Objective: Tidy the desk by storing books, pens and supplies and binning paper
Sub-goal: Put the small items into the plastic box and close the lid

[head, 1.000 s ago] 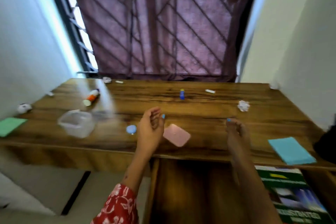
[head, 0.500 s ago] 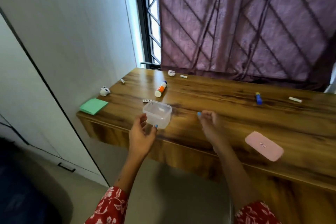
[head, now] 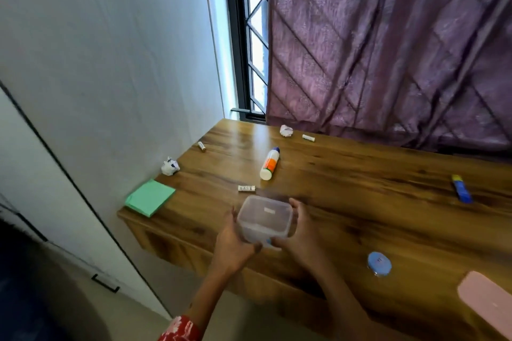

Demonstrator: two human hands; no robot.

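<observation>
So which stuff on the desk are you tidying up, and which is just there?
For the job:
- clear plastic container, held by left hand and right hand
- glue bottle
- blue glue stick
- crumpled paper balls
- green sticky notes
- small white sticks

Just there:
- purple curtain
- window
- wall

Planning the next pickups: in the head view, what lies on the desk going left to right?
Green sticky notes → printed crumpled paper → clear container held in both hands → glue bottle → white crumpled paper → blue round tape case → blue glue stick → pink lid.
</observation>
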